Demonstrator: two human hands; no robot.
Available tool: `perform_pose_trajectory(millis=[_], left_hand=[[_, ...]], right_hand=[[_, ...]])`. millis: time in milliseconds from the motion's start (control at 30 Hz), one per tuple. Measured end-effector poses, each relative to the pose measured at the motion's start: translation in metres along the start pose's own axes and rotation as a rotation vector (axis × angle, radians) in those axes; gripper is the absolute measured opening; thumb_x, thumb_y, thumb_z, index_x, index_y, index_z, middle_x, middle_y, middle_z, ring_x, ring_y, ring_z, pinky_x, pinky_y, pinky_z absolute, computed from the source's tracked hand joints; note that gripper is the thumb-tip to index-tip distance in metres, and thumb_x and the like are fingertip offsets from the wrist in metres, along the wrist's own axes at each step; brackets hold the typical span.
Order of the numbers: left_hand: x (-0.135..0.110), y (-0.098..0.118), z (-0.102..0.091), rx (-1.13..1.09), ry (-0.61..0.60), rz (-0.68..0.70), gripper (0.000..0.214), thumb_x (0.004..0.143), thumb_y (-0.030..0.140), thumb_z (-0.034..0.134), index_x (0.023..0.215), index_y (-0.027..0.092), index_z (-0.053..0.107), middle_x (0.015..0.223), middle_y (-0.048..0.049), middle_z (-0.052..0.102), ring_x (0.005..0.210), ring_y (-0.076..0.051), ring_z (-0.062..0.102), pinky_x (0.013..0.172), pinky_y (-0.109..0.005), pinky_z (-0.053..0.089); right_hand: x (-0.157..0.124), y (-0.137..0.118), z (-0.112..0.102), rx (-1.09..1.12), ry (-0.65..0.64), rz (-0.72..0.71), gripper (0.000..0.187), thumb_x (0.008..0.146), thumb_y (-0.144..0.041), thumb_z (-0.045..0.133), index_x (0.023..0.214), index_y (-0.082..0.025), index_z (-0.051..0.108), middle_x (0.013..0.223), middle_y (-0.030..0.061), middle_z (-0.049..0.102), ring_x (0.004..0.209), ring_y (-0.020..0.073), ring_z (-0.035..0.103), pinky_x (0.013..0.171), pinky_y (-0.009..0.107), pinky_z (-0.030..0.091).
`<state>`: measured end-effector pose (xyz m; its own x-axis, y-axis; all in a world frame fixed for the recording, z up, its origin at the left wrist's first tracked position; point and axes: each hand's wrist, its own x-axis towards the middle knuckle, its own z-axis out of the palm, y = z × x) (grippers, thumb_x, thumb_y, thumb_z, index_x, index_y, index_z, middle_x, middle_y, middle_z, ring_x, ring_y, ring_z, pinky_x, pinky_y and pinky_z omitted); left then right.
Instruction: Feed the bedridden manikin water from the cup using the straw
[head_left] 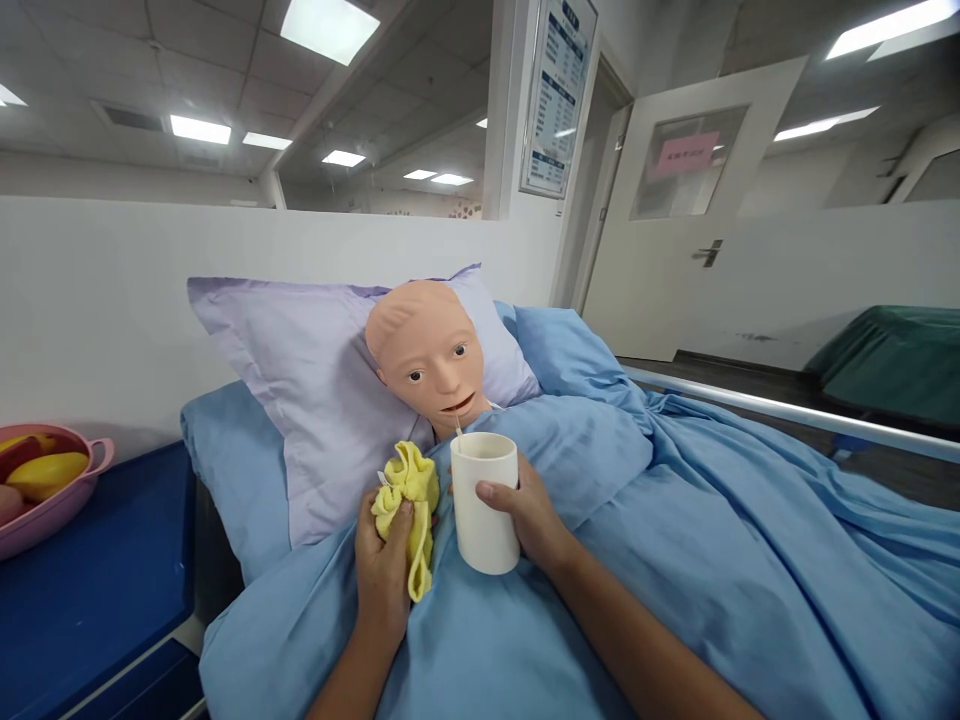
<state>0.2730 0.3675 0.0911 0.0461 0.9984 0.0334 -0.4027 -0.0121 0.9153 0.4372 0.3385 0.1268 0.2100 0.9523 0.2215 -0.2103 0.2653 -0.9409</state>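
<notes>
My right hand (534, 510) wraps round a white cup (480, 540), thumb across its near side. A thin clear straw (458, 426) rises from the cup's rim and its top is close to the mouth of a patient manikin (424, 345); whether it touches the lips I cannot tell. In my left hand (384, 570) is a crumpled yellow cloth (409, 490), held just left of the cup. The manikin's head rests on a pale lilac pillow (322, 400), and a blue quilt (637, 560) covers its body up to the neck.
On the left, a pink basket (56, 515) of fruit stands on a blue bedside cabinet (112, 560). A metal bed rail (787, 408) runs along the right side. A white wall (97, 290) is behind the bed, and an open door (675, 260) stands beyond it.
</notes>
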Motion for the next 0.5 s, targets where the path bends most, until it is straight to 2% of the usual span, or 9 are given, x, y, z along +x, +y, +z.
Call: perform_pose_trajectory(millis=[233, 400, 500], left_hand=[[-0.0026, 0.0001, -0.0021, 0.073, 0.039, 0.037, 0.055, 0.071, 0.054, 0.078, 0.109, 0.020, 0.057, 0.084, -0.0014, 0.069, 0.071, -0.018, 0.068, 0.065, -0.028, 0.056], [-0.0067, 0.0059, -0.0013, 0.105, 0.031, 0.031, 0.055, 0.070, 0.053, 0.079, 0.108, 0.018, 0.059, 0.087, -0.0034, 0.071, 0.072, -0.019, 0.069, 0.063, -0.027, 0.056], [-0.0067, 0.0054, -0.0013, 0.093, 0.066, 0.031, 0.061, 0.068, 0.053, 0.080, 0.113, 0.019, 0.058, 0.091, -0.0041, 0.072, 0.074, -0.020, 0.070, 0.064, -0.028, 0.056]], right_hand=[[-0.0002, -0.0029, 0.0018, 0.055, -0.002, 0.048, 0.062, 0.059, -0.050, 0.086, 0.109, -0.019, 0.066, 0.090, 0.0080, 0.073, 0.075, 0.0241, 0.068, 0.057, 0.031, 0.053], [-0.0015, -0.0044, 0.0011, 0.071, 0.019, 0.046, 0.058, 0.061, -0.051, 0.084, 0.106, -0.019, 0.066, 0.084, 0.0068, 0.074, 0.067, 0.0210, 0.066, 0.056, 0.031, 0.053], [-0.0015, -0.0051, 0.0012, 0.105, -0.006, 0.044, 0.054, 0.063, -0.052, 0.082, 0.103, -0.018, 0.066, 0.082, 0.0072, 0.075, 0.067, 0.0207, 0.066, 0.056, 0.030, 0.053]])
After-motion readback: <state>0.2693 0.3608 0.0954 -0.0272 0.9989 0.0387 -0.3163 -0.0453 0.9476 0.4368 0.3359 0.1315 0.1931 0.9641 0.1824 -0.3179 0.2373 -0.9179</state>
